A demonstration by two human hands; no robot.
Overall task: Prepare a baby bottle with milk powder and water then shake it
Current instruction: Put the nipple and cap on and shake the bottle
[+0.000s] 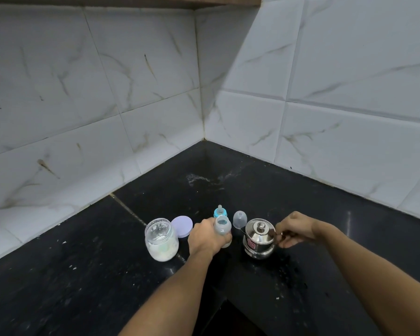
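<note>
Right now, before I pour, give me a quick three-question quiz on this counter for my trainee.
1. True or false: the jar has its lid on.
2. The left hand grips: A the bottle, B the jar, C the lid.
3. Fill in: the right hand holds the ___ by its handle.

Key: 1 false, the lid lies behind the open jar. 2 A. 3 kettle.
</note>
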